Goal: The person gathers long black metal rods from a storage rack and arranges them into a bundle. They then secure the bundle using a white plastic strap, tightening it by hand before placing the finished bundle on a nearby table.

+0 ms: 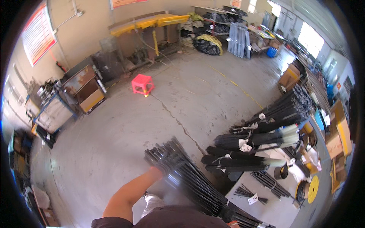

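Observation:
A large bundle of long black tubes (pixel 197 182) runs slantwise in front of my body, from the middle of the view to the lower right. My left hand (pixel 169 164), in a dark glove, is closed over the bundle near its far end. It is slightly blurred, and its fingertips are hidden on the tubes' far side. Close to the lower edge, my right hand (pixel 228 215), also dark-gloved, grips the same bundle nearer my body. Only part of that hand shows, and its fingers are hard to make out against the black tubes.
On the right, a table (pixel 279 212) bears thin black rods (pixel 253 194) and a yellow spool (pixel 313 189). Tied black tube bundles (pixel 243 142) lie beyond it. A pink stool (pixel 143 84) stands on the floor ahead. Cardboard boxes (pixel 334 146) line the right side.

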Demonstrator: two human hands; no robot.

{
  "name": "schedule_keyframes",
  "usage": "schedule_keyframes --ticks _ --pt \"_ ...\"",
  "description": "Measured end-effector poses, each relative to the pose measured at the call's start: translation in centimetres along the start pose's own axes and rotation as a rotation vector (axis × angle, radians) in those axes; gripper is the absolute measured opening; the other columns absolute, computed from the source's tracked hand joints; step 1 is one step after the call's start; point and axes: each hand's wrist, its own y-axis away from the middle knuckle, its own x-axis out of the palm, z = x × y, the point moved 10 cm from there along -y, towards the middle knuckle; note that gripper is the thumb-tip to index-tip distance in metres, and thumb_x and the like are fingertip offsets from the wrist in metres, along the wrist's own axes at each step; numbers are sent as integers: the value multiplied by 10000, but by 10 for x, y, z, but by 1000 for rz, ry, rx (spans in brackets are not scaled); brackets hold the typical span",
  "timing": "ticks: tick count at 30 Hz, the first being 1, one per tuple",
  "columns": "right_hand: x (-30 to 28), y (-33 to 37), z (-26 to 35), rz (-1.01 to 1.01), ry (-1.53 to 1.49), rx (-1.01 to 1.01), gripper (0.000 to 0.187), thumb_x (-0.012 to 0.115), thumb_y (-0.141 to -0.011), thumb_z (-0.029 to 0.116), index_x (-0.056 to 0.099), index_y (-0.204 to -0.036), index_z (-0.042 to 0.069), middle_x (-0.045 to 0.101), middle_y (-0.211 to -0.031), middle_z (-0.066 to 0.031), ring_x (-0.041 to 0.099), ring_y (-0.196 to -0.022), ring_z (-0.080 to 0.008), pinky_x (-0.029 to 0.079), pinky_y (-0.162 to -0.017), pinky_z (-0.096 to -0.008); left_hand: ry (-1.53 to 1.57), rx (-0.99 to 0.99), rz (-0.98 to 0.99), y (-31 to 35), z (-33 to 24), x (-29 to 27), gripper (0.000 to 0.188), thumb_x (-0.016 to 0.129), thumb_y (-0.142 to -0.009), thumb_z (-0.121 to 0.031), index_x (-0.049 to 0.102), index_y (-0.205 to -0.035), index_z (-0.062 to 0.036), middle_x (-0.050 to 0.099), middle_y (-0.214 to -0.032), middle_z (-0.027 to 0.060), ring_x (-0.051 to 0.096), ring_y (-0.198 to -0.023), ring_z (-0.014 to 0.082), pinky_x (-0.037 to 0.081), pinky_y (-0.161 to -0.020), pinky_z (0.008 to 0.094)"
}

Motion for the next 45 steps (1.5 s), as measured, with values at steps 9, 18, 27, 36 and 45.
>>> schedule_keyframes --ticks 9,18,27,36,45 --pt "-25 -22 159 33 52 -49 179 508 -813 168 629 -887 59 645 -833 -210 629 -812 -382 495 -702 -471 88 -274 -41 158 96 54 608 494 -873 -234 270 -1436 -284 252 -1504 32 167 -1405 294 97 -1080 635" --pt "-31 -66 369 17 291 -268 146 510 -798 158 613 -849 68 639 -779 -204 629 -757 -385 494 -668 -481 94 -616 -42 407 221 87 516 428 -896 -222 342 -1404 -251 351 -1445 86 325 -1339 294 216 -1073 576" --pt "-3 -128 593 9 595 -618 114 513 -783 148 598 -811 78 633 -726 -198 629 -702 -388 494 -634 -492 140 -1096 -207 613 277 146 518 434 -888 -214 354 -1399 -241 367 -1434 93 333 -1334 301 223 -1071 577" --pt "28 -208 834 256 228 -480 165 533 -847 213 593 -785 73 616 -651 -164 606 -597 -332 461 -531 -442 208 -1493 -146 818 334 208 590 474 -862 -212 301 -1426 -214 296 -1465 110 271 -1354 315 229 -1054 587" --pt "106 -260 1095 674 -140 -739 196 517 -874 131 563 -687 92 514 -569 -129 507 -529 -297 374 -481 -417 257 -1904 -92 1016 379 208 654 545 -792 -236 336 -1408 -171 329 -1442 139 320 -1322 350 218 -1065 567"
